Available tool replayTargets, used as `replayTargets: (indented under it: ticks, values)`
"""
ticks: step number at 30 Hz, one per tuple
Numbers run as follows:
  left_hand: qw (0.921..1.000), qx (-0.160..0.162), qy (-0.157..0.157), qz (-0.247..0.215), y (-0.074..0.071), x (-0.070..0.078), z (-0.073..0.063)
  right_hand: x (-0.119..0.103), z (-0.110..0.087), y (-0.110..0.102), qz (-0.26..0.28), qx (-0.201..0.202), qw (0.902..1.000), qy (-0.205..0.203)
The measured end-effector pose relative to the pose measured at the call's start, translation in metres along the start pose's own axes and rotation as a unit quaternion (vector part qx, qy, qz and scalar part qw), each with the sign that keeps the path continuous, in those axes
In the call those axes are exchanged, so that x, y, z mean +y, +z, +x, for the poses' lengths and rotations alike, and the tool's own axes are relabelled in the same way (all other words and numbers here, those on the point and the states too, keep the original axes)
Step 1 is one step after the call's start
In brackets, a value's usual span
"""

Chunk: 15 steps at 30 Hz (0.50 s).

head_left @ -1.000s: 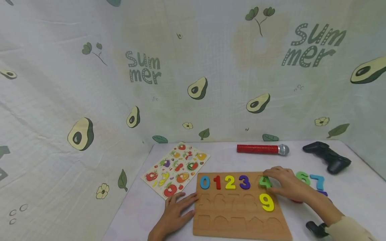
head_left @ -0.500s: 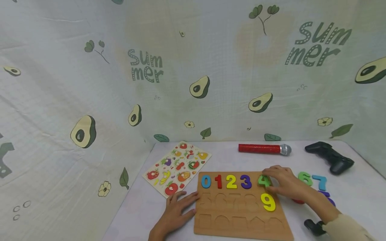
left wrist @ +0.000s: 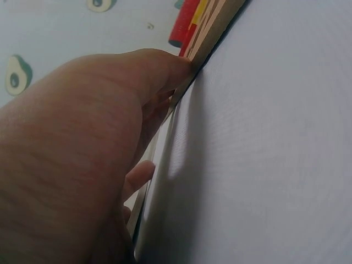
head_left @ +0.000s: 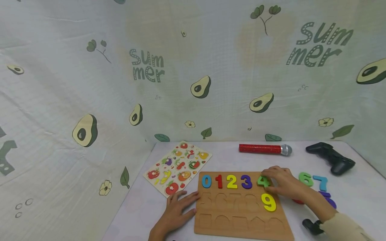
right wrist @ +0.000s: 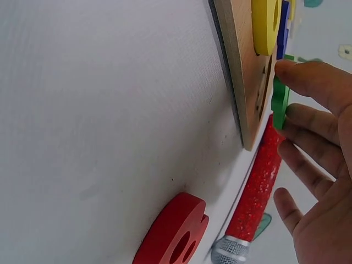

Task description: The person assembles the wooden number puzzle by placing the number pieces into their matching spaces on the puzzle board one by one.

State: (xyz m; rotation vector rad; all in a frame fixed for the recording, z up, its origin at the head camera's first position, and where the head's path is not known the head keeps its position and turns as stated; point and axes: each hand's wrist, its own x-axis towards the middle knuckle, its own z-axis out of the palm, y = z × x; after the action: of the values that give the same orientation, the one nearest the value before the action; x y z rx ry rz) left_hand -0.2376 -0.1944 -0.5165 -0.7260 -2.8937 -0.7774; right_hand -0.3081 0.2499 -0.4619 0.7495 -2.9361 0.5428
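Note:
A wooden number puzzle board [head_left: 229, 231] lies on the table, with the blue 0 [head_left: 206, 181], red 1 [head_left: 219, 181], yellow 2 [head_left: 232, 181] and purple 3 [head_left: 246, 181] along its top row. My right hand [head_left: 284, 182] pinches the green number 4 [head_left: 263, 181] between thumb and fingers at the row's right end; the right wrist view shows this green piece [right wrist: 280, 102] above the board surface. A yellow 9 [head_left: 268, 202] sits below it. My left hand [head_left: 176, 212] rests with spread fingers against the board's left edge.
Right of the board lie a green 6 [head_left: 306, 179], a blue 7 [head_left: 320, 183], a purple piece [head_left: 328, 199] and a red piece [right wrist: 175, 234], partly behind my right arm. A red microphone [head_left: 260, 149], black game controller [head_left: 331, 157], fruit board [head_left: 178, 167] and small black object [head_left: 312, 227] surround it.
My right hand has shifted the green 4 slightly left at the end of the top row. The left hand keeps its place at the board's edge. The head view has turned slightly.

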Motion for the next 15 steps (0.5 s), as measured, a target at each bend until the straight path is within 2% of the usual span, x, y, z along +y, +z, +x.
replayTargets:
  ticks: [10, 15]
  values:
    - [0.9999, -0.006, -0.001, 0.013, 0.0020, -0.0017, 0.0015, 0.0015, 0.0035, 0.0053, -0.001, -0.017, 0.9998, 0.010]
    - [0.9999, 0.003, 0.004, 0.013, 0.0010, -0.0017, 0.0001, 0.0037, 0.0051, 0.0052, 0.007, -0.033, 0.9993, 0.019]
